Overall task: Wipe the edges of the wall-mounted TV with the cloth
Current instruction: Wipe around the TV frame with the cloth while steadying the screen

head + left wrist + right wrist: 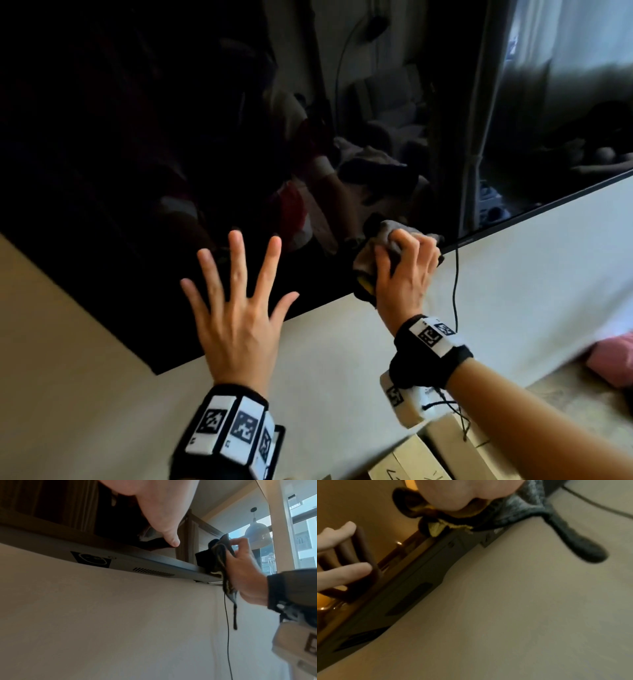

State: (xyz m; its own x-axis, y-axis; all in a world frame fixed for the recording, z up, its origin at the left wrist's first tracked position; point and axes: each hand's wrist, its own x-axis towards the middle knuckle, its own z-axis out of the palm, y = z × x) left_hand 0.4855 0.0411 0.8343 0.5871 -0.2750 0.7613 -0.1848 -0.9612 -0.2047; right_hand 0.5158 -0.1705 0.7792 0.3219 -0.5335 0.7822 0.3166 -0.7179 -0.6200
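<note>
A left hand [236,308] lies flat with fingers [236,253] spread on the dark TV [137,137] screen. To its right, the right hand [404,270] grips a bunched grey cloth [373,246] against the TV's bottom edge, beside a thin black cable [455,284] hanging down the wall [342,359].

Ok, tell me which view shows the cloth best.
The left wrist view: the cloth shows side-on, gripped by the right hand against the TV bottom edge, a tail hanging. In the head view the hand covers most of it; the right wrist view is close and blurred.
</note>
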